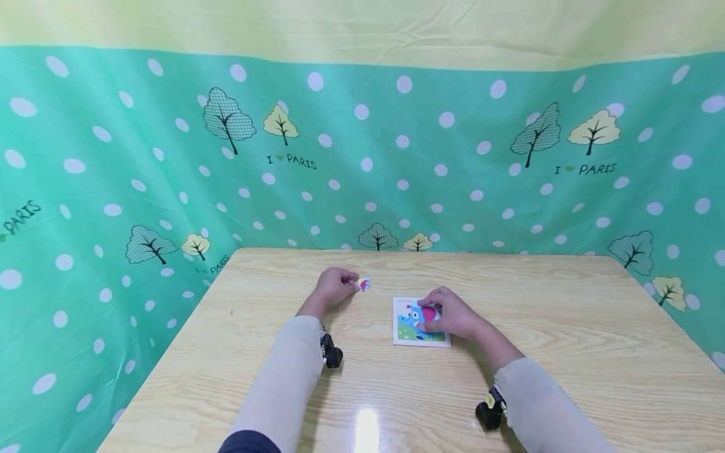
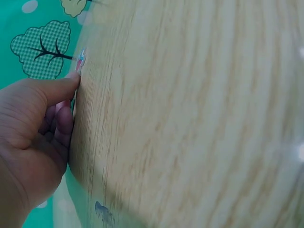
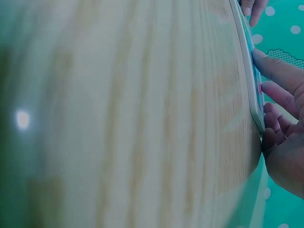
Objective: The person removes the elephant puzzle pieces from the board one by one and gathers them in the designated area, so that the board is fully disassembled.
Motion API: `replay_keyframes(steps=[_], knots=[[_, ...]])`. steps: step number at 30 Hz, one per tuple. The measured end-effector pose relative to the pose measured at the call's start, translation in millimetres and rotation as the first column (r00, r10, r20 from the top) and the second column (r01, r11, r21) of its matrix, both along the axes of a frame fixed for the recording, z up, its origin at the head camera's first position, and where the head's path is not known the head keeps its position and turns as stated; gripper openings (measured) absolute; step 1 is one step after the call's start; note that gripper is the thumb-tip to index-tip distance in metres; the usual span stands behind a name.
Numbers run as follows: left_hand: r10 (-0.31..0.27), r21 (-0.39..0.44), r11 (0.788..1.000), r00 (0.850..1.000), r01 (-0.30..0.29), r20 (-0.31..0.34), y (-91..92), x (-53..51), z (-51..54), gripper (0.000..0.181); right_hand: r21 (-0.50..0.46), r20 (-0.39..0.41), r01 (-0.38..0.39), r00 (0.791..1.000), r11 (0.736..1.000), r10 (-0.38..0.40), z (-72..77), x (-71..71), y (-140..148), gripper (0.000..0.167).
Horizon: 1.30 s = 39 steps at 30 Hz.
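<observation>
A flat square picture puzzle [image 1: 403, 340] with a white border, showing a blue elephant on green ground, lies on the wooden table. My right hand [image 1: 453, 314] rests on its right part. The thumb and index fingertips touch its face, spread apart on either side of a pink-red patch. To the left and a little farther back, my left hand [image 1: 335, 286] pinches a small colourful puzzle piece [image 1: 364, 284] between thumb and fingers, close to the tabletop. In the left wrist view only a thin edge of the piece [image 2: 81, 59] shows beyond the thumb tip.
The light wooden table [image 1: 226, 358] reaches back to a green dotted curtain [image 1: 362, 157] with printed trees. Black wrist cameras sit under both sleeves. A bright light reflection [image 1: 367, 431] lies near the table's front. A dark mark [image 2: 103, 213] shows on the table in the left wrist view.
</observation>
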<state>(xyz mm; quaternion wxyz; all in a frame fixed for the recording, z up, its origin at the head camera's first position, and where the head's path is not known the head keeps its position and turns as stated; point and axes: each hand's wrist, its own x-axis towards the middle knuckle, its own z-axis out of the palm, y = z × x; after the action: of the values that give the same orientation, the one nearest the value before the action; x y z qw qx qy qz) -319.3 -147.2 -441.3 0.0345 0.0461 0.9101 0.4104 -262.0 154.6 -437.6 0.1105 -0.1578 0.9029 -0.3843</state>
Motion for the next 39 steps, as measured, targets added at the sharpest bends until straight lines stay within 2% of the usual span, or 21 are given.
replay_keyframes(steps=[2, 6, 13, 18, 26, 33, 39], knots=[[0.0, 0.012, 1.0, 1.0, 0.001, -0.003, -1.0, 0.8, -0.4, 0.031, 0.0, 0.001, -0.007, 1.0, 1.0, 0.007, 0.4, 0.8, 0, 0.051], [0.003, 0.098, 0.995, 1.0, -0.003, 0.002, -2.2, 2.9, -1.8, 0.032, -0.002, 0.004, -0.011, 1.0, 1.0, 0.011, 1.1, 1.7, 0, 0.051], [0.022, 0.247, 0.969, 0.999, -0.014, -0.029, -2.8, 7.2, -6.7, 0.028, -0.004, 0.002, -0.005, 1.0, 1.0, 0.005, 0.6, 1.8, 1, 0.051], [0.045, 0.299, 0.954, 0.997, -0.024, -0.065, -2.5, 9.2, -7.6, 0.026, -0.003, 0.008, -0.001, 1.0, 1.0, 0.002, 1.6, 2.5, 1, 0.052], [0.063, 0.365, 0.93, 0.997, -0.041, -0.05, 1.9, 18.0, -3.5, 0.025, -0.007, 0.007, -0.006, 1.0, 1.0, 0.006, 2.4, 3.4, 1, 0.052], [0.021, 0.36, 0.932, 0.992, 0.025, -0.124, 8.1, 27.4, 3.1, 0.025, -0.008, 0.015, -0.006, 1.0, 1.0, 0.006, 1.6, 1.4, 1, 0.056], [-0.044, 0.369, 0.925, 0.99, 0.093, -0.137, 13.5, 35.1, 6.5, 0.031, -0.011, 0.026, -0.004, 1.0, 1.0, 0.004, 1.0, 0.9, 2, 0.056]])
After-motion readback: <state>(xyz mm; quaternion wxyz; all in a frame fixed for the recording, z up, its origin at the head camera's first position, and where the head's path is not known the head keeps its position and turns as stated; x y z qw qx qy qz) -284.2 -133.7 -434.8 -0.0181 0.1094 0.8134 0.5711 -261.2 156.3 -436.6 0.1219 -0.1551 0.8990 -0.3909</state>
